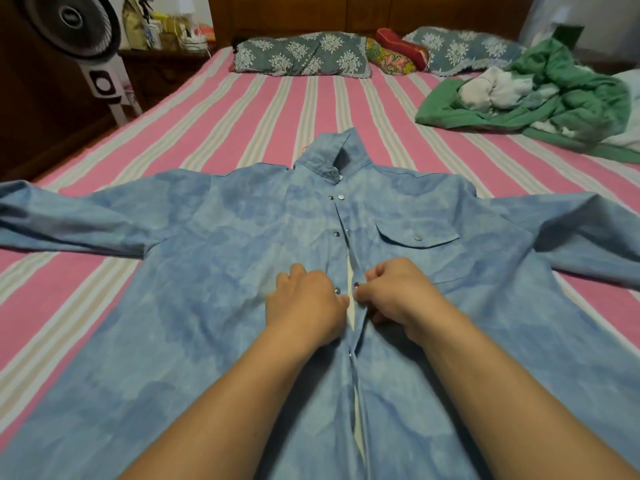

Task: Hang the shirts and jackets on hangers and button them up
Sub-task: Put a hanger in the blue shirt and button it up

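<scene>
One blue denim shirt [214,258] is lying face up on the striped bed [277,109], its two sleeves spreading out to either side of the hands and its front edges parting in a narrow gap between them. The left hand [306,306] is pinching the left front edge beside one metal snap [337,290], while the right hand [398,296] is pinching the right edge at a second snap [356,285]. Beyond the hands, two patterned pillows [301,55] are lying at the headboard, and one green jacket [554,98] is lying crumpled to the far right.
</scene>
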The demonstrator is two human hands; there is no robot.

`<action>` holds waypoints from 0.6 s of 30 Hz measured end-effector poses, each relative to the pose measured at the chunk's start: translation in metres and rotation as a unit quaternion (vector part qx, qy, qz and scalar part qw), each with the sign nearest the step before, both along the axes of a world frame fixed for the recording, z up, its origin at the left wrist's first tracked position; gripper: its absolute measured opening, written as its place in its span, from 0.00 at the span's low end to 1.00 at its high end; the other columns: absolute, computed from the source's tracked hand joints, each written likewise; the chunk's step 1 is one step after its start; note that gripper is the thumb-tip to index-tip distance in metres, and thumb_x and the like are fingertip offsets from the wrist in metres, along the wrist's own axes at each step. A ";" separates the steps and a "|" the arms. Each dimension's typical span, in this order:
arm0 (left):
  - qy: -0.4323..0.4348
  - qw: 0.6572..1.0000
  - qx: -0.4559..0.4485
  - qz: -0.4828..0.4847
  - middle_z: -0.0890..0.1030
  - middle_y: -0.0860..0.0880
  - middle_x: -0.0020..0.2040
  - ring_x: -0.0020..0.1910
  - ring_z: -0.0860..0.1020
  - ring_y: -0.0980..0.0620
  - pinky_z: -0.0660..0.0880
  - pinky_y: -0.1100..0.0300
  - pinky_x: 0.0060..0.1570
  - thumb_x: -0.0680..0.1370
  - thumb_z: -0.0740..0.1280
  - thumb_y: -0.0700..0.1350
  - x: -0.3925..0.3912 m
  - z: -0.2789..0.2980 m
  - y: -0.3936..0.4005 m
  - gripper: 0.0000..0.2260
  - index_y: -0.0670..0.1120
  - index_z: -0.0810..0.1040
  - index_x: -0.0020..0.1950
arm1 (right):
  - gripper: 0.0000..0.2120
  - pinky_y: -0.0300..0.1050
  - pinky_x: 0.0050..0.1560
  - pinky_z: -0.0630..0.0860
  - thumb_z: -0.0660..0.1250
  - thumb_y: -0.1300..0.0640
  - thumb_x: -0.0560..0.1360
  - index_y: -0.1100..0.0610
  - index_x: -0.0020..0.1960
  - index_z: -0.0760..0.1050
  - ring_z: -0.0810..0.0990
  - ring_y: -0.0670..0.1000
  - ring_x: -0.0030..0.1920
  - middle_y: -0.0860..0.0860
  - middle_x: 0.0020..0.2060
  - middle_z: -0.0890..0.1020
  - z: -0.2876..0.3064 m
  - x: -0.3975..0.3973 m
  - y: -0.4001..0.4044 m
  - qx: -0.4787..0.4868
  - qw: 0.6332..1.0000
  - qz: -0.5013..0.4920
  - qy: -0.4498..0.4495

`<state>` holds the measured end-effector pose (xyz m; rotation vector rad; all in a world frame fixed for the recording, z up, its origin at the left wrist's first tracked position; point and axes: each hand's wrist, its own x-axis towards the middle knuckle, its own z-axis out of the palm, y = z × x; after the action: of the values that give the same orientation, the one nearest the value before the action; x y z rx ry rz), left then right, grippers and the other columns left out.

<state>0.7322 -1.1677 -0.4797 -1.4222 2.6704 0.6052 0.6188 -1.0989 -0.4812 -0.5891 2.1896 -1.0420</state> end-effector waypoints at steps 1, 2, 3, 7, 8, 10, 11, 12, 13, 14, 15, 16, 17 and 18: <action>0.032 0.999 -0.002 0.004 0.75 0.43 0.62 0.64 0.72 0.40 0.72 0.49 0.58 0.80 0.65 0.58 0.000 0.000 -0.002 0.14 0.47 0.77 0.53 | 0.12 0.46 0.34 0.75 0.73 0.67 0.69 0.56 0.34 0.72 0.75 0.54 0.30 0.56 0.31 0.78 0.000 0.002 0.000 0.002 1.000 0.001 0.005; 0.085 0.996 0.005 0.014 0.78 0.44 0.56 0.57 0.76 0.41 0.73 0.51 0.52 0.79 0.67 0.56 0.002 -0.001 -0.004 0.11 0.49 0.75 0.46 | 0.11 0.48 0.36 0.76 0.75 0.67 0.67 0.56 0.35 0.74 0.76 0.54 0.32 0.56 0.32 0.80 0.000 0.003 0.000 0.001 1.000 0.002 0.004; 0.151 0.988 0.023 0.032 0.80 0.46 0.47 0.49 0.77 0.43 0.72 0.54 0.43 0.78 0.70 0.53 0.004 -0.002 -0.005 0.12 0.49 0.73 0.41 | 0.11 0.49 0.38 0.78 0.76 0.67 0.66 0.57 0.36 0.75 0.78 0.54 0.34 0.57 0.34 0.82 -0.001 0.004 0.000 -0.001 1.000 0.001 0.000; 0.406 0.862 0.241 0.187 0.80 0.46 0.36 0.31 0.74 0.50 0.67 0.59 0.31 0.76 0.75 0.40 0.014 -0.001 -0.010 0.08 0.45 0.76 0.43 | 0.07 0.50 0.40 0.81 0.76 0.63 0.69 0.59 0.38 0.78 0.80 0.55 0.34 0.56 0.38 0.84 -0.002 0.002 0.001 -0.019 1.000 -0.017 -0.004; 0.420 0.828 0.306 0.210 0.81 0.45 0.36 0.31 0.75 0.50 0.69 0.60 0.31 0.76 0.75 0.38 0.015 0.001 -0.011 0.06 0.44 0.78 0.45 | 0.08 0.49 0.38 0.80 0.76 0.63 0.71 0.59 0.38 0.76 0.78 0.54 0.32 0.56 0.37 0.83 -0.002 0.002 0.002 -0.030 0.999 -0.024 -0.013; 0.401 0.814 0.359 0.217 0.82 0.45 0.35 0.29 0.76 0.51 0.70 0.60 0.30 0.76 0.75 0.37 0.017 0.001 -0.014 0.04 0.41 0.81 0.44 | 0.09 0.49 0.38 0.80 0.75 0.63 0.73 0.58 0.39 0.76 0.78 0.55 0.31 0.58 0.36 0.81 -0.001 0.001 0.003 -0.053 0.997 -0.041 -0.038; 0.388 0.824 0.350 0.218 0.81 0.45 0.34 0.28 0.75 0.52 0.70 0.61 0.29 0.75 0.75 0.37 0.016 -0.002 -0.015 0.04 0.41 0.81 0.43 | 0.09 0.50 0.41 0.81 0.75 0.63 0.73 0.59 0.39 0.75 0.79 0.57 0.33 0.59 0.36 0.81 0.000 0.002 0.004 -0.069 0.995 -0.053 -0.049; 0.378 0.839 0.325 0.218 0.81 0.46 0.33 0.26 0.75 0.53 0.69 0.62 0.28 0.74 0.76 0.38 0.015 -0.004 -0.016 0.04 0.41 0.82 0.43 | 0.09 0.52 0.44 0.82 0.75 0.63 0.73 0.59 0.39 0.76 0.81 0.59 0.36 0.59 0.37 0.82 0.000 0.003 0.004 -0.089 0.992 -0.067 -0.055; 0.369 0.857 0.287 0.216 0.81 0.46 0.32 0.25 0.74 0.54 0.69 0.62 0.28 0.73 0.77 0.39 0.012 -0.008 -0.016 0.05 0.40 0.82 0.42 | 0.09 0.53 0.46 0.82 0.76 0.61 0.72 0.58 0.38 0.76 0.83 0.60 0.38 0.59 0.37 0.84 0.001 0.005 0.004 -0.109 0.990 -0.079 -0.052; 0.361 0.875 0.247 0.209 0.81 0.47 0.31 0.24 0.74 0.54 0.69 0.63 0.28 0.72 0.78 0.41 0.009 -0.010 -0.015 0.06 0.41 0.83 0.41 | 0.09 0.51 0.45 0.82 0.76 0.60 0.72 0.57 0.37 0.78 0.83 0.58 0.38 0.57 0.35 0.84 0.000 0.008 0.004 -0.122 0.988 -0.085 -0.032; 0.353 0.890 0.208 0.200 0.82 0.49 0.30 0.25 0.75 0.54 0.69 0.62 0.29 0.71 0.78 0.43 0.006 -0.013 -0.013 0.07 0.44 0.82 0.38 | 0.09 0.48 0.42 0.80 0.77 0.59 0.71 0.57 0.36 0.79 0.82 0.54 0.35 0.53 0.33 0.84 -0.001 0.011 0.003 -0.124 0.989 -0.082 -0.001; 0.346 0.901 0.179 0.191 0.82 0.50 0.29 0.27 0.76 0.52 0.71 0.61 0.31 0.70 0.79 0.46 0.004 -0.015 -0.011 0.09 0.45 0.82 0.36 | 0.08 0.46 0.40 0.78 0.77 0.57 0.71 0.57 0.36 0.80 0.81 0.50 0.34 0.50 0.31 0.83 -0.002 0.015 0.001 -0.117 0.990 -0.072 0.029; 0.339 0.908 0.162 0.183 0.82 0.51 0.29 0.29 0.78 0.50 0.73 0.59 0.32 0.69 0.79 0.49 0.002 -0.016 -0.010 0.10 0.46 0.82 0.35 | 0.08 0.46 0.41 0.78 0.78 0.56 0.70 0.56 0.36 0.81 0.81 0.49 0.34 0.49 0.30 0.83 -0.004 0.018 0.000 -0.108 0.991 -0.062 0.046; 0.334 0.913 0.153 0.175 0.82 0.51 0.29 0.32 0.80 0.49 0.75 0.57 0.34 0.69 0.78 0.50 0.002 -0.017 -0.009 0.10 0.47 0.82 0.34 | 0.07 0.48 0.43 0.80 0.78 0.56 0.69 0.55 0.36 0.82 0.83 0.50 0.36 0.48 0.31 0.84 -0.005 0.020 -0.002 -0.099 0.992 -0.055 0.049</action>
<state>0.7339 -1.1766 -0.4963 -1.8578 2.5455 1.7393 0.6384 -1.1004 -0.4862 -0.6259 2.2403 -1.3255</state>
